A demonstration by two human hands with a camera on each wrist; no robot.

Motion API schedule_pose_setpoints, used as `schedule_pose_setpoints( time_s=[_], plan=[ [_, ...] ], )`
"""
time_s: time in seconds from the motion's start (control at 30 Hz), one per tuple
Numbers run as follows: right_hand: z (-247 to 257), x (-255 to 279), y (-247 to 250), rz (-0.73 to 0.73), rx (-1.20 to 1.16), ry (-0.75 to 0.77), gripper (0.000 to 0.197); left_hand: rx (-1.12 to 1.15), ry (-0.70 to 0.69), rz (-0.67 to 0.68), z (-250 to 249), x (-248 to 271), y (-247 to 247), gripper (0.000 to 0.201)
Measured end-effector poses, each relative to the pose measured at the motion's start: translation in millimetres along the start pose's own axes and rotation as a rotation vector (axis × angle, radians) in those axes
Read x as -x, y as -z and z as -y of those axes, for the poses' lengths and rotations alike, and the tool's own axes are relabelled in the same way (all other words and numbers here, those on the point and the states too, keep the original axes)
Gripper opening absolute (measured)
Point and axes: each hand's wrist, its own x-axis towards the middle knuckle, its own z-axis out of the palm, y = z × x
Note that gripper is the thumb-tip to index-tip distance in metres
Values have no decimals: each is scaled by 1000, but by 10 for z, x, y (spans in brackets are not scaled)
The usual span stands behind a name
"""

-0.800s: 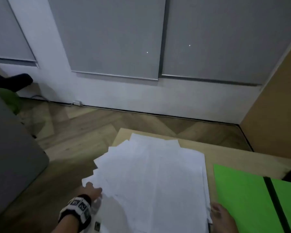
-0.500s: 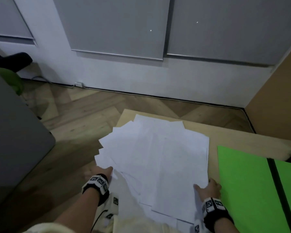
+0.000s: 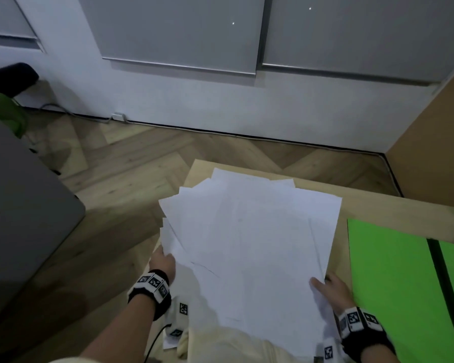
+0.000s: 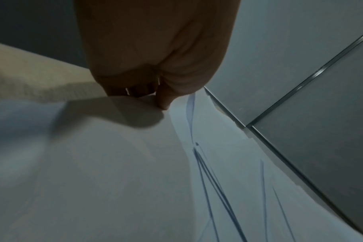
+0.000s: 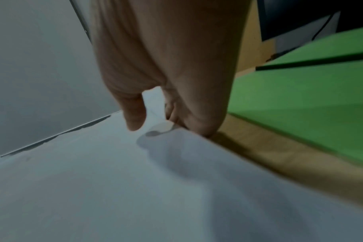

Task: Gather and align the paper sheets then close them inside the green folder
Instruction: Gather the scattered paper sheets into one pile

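Now holding the fanned sheets at both sides

Lying fanned and uneven on the table [image 3: 364, 205], the sheets [image 3: 247, 244], partly hanging over its left edge. Gripping the left side of the sheets with the left hand [image 3: 163, 262], thumb on top, fingers curled under. Pinching the right edge with the right hand [image 3: 332, 290], thumb on the paper. Lying open and flat just beside, to the right, the folder [image 3: 388, 284], not touching the sheets.

Paper sheets [image 3: 249, 244] now fanned tighter, both hands closer in at their near corners.
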Motion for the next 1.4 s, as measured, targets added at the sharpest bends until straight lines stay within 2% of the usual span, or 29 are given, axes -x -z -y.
schedule_pose_setpoints(
  time_s=[0.07,0.17,0.23,0.3,0.43,0.57,0.7,0.73,0.8,0.87,0.93,1.0,1.13,1.33,1.4],
  plan=[
    [59,25,-203,-63,-41,48,37,-21,-20,9,-70,54,-15,48],
    [80,54,-546,-20,-50,76,43,-77,-64,27,-170,141,-12,40],
    [105,64,-597,6,-69,87,43,-34,-65,48,-158,105,44,34],
    [151,56,-494,-15,-109,87,39,38,-16,13,-89,-45,101,29],
    [207,4,-227,-65,-80,83,35,33,29,14,3,-161,99,51],
    [284,54,-387,69,30,124,31,104,-62,119,-218,140,-88,51],
    [310,96,-674,224,179,147,26,58,-53,127,-223,191,-196,44],
    [323,85,-677,201,212,155,20,52,-34,128,-209,174,-187,44],
    [327,2,-587,14,289,190,15,86,10,140,-194,150,-143,42],
    [343,-72,-427,-191,372,129,36,93,40,119,-202,126,-111,42],
    [361,-99,-300,-223,404,54,55,87,61,106,-214,112,-110,43],
    [414,-90,-261,-177,349,51,58,91,55,115,-246,135,-139,42],
    [438,-53,-366,-37,230,70,40,103,73,119,-306,159,-179,44],
    [436,62,-265,383,338,4,26,183,73,32,-309,56,-18,55],
    [395,68,-213,426,399,-45,22,202,54,-1,-258,4,-15,62]
  ],
)
